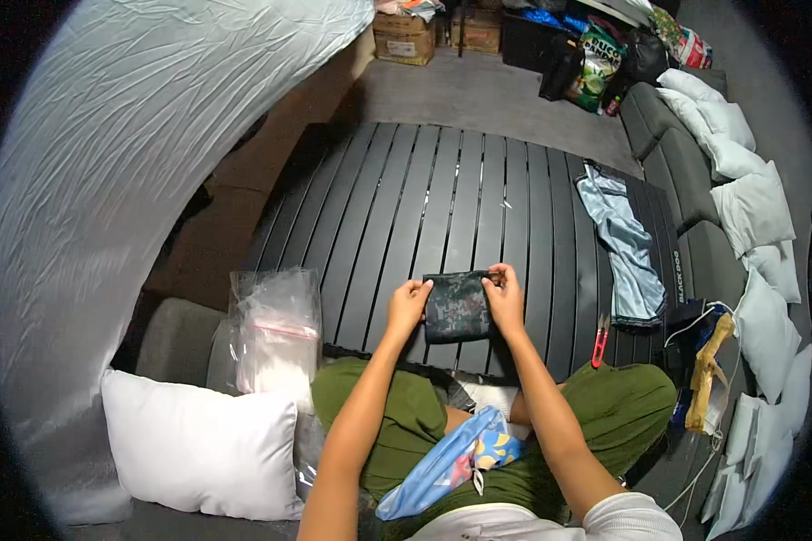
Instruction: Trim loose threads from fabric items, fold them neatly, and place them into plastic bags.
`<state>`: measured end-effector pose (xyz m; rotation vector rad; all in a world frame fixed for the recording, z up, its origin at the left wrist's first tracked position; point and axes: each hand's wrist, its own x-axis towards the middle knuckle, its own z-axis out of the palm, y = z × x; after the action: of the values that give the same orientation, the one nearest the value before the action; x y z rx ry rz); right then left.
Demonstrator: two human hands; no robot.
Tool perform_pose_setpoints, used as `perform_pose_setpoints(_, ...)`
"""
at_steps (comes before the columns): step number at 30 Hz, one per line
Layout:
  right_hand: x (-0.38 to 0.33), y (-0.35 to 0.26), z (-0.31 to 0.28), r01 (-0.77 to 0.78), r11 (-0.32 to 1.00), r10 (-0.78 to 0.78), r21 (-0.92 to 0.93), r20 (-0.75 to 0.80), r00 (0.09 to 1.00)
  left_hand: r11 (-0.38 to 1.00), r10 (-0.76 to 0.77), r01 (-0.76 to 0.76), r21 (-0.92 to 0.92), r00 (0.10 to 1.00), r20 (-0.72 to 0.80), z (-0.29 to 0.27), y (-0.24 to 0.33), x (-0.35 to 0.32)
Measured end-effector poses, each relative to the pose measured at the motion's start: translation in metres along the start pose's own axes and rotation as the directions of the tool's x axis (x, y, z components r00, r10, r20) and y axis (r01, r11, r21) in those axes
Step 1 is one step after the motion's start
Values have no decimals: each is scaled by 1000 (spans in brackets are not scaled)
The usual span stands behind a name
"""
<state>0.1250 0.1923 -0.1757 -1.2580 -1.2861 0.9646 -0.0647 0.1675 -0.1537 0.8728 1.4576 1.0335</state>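
Observation:
A square of folded dark camouflage cloth (458, 308) is stretched between my two hands over the near edge of the slatted black table (406, 207). My left hand (410, 305) pinches its upper left corner between thumb and fingers. At the opposite upper corner, my right hand (503, 296) grips the cloth the same way. On my lap lies a light blue patterned cloth (442, 464), bunched and tied with a small knot. Whether the camouflage cloth is a tube or a flat piece I cannot tell.
Clear plastic bags (280, 338) are stacked to my left, above a white pillow (203, 442). A shiny blue fabric piece (624, 243) and red-handled snips (599, 344) lie on the table's right. White cushions (756, 207) line the grey sofa. A pale sheet (153, 135) hangs at left.

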Motion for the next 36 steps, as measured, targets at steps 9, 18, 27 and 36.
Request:
perform_pose_setpoints(9, -9, -40, -2, 99, 933, -167, -347, -174, 970, 529, 719, -433, 730, 686, -114, 9, 19, -14)
perform_pose_setpoints(18, -17, -25, -4, 522, 633, -291, -572, 449, 845, 225, 631, -536, 813, 716, 297, 32, -10, -15)
perform_pose_setpoints(27, -10, -30, -6, 480, 608, -191, -632, 471, 861, 299, 489, -543, 785, 794, 363, 23, -7, -1)
perform_pose_setpoints(36, -34, -41, -49, 732, 491, -267, -473, 718, 643, 95, 464, -584, 806, 742, 484, 4, -8, -41)
